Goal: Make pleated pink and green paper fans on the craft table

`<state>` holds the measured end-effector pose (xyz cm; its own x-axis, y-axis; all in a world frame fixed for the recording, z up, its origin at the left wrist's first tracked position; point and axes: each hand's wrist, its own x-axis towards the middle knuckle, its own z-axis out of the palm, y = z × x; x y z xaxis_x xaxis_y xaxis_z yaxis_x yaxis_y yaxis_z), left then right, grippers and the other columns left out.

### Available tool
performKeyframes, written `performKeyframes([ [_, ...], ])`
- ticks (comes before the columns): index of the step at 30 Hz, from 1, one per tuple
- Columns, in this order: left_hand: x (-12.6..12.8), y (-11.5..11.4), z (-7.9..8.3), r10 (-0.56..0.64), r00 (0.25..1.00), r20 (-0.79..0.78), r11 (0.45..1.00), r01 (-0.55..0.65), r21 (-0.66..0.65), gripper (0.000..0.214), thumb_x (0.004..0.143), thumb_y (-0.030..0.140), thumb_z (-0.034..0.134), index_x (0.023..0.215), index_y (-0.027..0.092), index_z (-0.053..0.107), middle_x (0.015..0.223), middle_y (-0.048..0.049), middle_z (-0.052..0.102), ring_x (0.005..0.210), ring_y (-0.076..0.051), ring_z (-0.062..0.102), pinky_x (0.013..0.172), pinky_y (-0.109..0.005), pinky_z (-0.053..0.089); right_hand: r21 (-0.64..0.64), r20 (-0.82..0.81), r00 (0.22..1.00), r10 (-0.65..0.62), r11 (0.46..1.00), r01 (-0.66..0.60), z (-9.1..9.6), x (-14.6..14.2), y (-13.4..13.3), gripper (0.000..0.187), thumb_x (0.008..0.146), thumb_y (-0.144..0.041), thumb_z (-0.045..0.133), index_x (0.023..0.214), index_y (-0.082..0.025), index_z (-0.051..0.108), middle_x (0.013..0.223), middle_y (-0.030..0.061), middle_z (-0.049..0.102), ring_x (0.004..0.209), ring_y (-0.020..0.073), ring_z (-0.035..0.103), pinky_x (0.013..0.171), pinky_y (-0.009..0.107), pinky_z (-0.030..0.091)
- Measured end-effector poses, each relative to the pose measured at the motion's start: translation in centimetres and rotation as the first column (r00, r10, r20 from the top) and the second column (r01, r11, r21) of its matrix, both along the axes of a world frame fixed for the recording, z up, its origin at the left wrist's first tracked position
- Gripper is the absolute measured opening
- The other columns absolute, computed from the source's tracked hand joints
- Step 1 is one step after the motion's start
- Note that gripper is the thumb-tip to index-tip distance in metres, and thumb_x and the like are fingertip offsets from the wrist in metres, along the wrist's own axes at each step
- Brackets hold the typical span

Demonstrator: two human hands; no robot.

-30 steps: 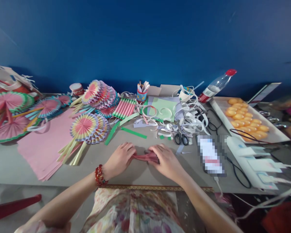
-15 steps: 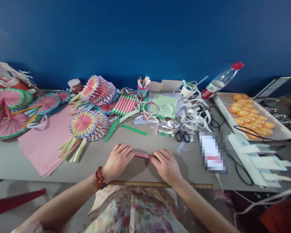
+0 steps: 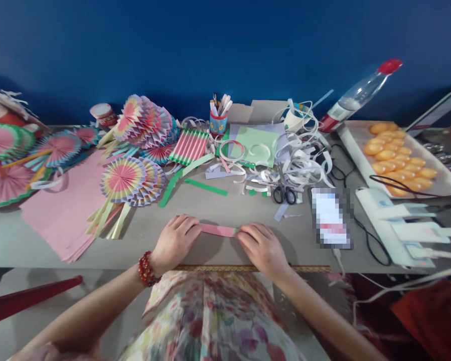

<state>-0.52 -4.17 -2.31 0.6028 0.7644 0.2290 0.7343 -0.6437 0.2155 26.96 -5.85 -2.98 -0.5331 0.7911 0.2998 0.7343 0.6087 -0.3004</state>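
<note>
A narrow folded strip of pink paper [image 3: 218,230] lies flat on the grey table [image 3: 225,210] near its front edge. My left hand [image 3: 173,240] presses down on the strip's left end with curled fingers. My right hand [image 3: 262,246] presses on its right end the same way. Only the middle of the strip shows between the two hands. A red bead bracelet [image 3: 146,269] circles my left wrist.
Round pleated paper fans [image 3: 129,180] and pink sheets [image 3: 65,210] fill the left. Green strips [image 3: 206,187], white paper curls [image 3: 296,170], scissors [image 3: 283,193], a pen cup [image 3: 218,120], a phone [image 3: 329,218], a power strip [image 3: 393,230], a bottle [image 3: 360,93] and a tray of orange pieces [image 3: 398,155] lie behind and right.
The loose pleated pink paper between my hands has been pressed flat into a thin strip on the table. The view has tilted down a little.
</note>
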Motion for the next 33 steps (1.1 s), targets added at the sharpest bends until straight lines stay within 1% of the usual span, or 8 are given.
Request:
performKeyframes([
  [4,0.0,0.3,0.2,-0.006,1.000,0.021,1.000,0.007,-0.028,0.016,0.098,0.020,0.048,0.096,0.018,0.064,0.099,-0.0066,0.068,0.092,-0.023,0.058,0.081,-0.037,0.045,-0.050,-0.026,0.999,-0.021,0.999,0.019,0.3,-0.1,0.3,0.015,0.095,-0.014,0.052,0.090,-0.020,0.065,0.092,0.0067,0.067,0.087,0.0211,0.059,0.080,0.035,0.046],
  [10,-0.1,1.1,0.4,0.023,0.987,0.161,0.986,0.004,-0.165,0.016,0.098,0.022,0.048,0.093,0.019,0.062,0.096,-0.0060,0.066,0.092,-0.021,0.058,0.086,-0.035,0.046,-0.146,-0.149,0.986,-0.071,0.988,0.049,0.5,-0.1,0.6,0.013,0.097,-0.021,0.054,0.090,-0.021,0.065,0.095,0.0072,0.064,0.089,0.0214,0.058,0.079,0.033,0.047],
  [14,0.0,1.3,0.8,0.057,0.975,0.213,0.974,-0.006,-0.229,0.015,0.098,0.020,0.048,0.091,0.019,0.061,0.095,-0.0061,0.064,0.093,-0.021,0.058,0.085,-0.034,0.047,-0.166,-0.186,0.976,-0.115,0.983,0.084,0.5,-0.4,0.9,0.012,0.095,-0.021,0.055,0.087,-0.021,0.064,0.096,0.0075,0.064,0.090,0.0229,0.057,0.081,0.035,0.047],
  [20,0.2,1.3,1.1,0.115,0.975,0.191,0.960,-0.059,-0.274,0.013,0.096,0.018,0.048,0.089,0.019,0.059,0.091,-0.0048,0.062,0.090,-0.021,0.057,0.081,-0.033,0.045,-0.151,-0.159,0.973,-0.166,0.978,0.142,0.4,-0.8,0.7,0.011,0.094,-0.021,0.055,0.085,-0.020,0.061,0.096,0.0089,0.063,0.092,0.0247,0.056,0.083,0.038,0.046],
  [26,0.3,1.6,1.2,0.171,0.976,0.135,0.945,-0.123,-0.303,0.010,0.094,0.020,0.052,0.088,0.019,0.059,0.093,-0.0042,0.058,0.079,-0.018,0.057,0.072,-0.030,0.044,-0.157,-0.101,0.972,-0.213,0.968,0.196,0.6,-1.1,0.5,0.009,0.092,-0.018,0.055,0.084,-0.020,0.060,0.099,0.0092,0.062,0.095,0.0256,0.055,0.086,0.039,0.045],
  [30,0.3,1.7,1.2,0.175,0.975,0.136,0.943,-0.127,-0.307,0.008,0.093,0.021,0.054,0.086,0.019,0.057,0.092,-0.0039,0.057,0.078,-0.018,0.056,0.071,-0.030,0.044,-0.170,-0.073,0.968,-0.239,0.960,0.224,0.9,-1.3,0.6,0.008,0.091,-0.019,0.057,0.083,-0.020,0.059,0.100,0.0090,0.062,0.096,0.0257,0.055,0.087,0.038,0.044],
  [33,0.2,1.8,0.9,0.180,0.972,0.152,0.944,-0.127,-0.305,0.008,0.092,0.021,0.054,0.085,0.019,0.056,0.093,-0.0043,0.057,0.080,-0.019,0.056,0.073,-0.031,0.045,-0.186,-0.056,0.964,-0.261,0.951,0.247,1.0,-1.3,0.7,0.007,0.088,-0.018,0.060,0.082,-0.021,0.059,0.099,0.0079,0.062,0.096,0.0256,0.055,0.087,0.038,0.043],
])
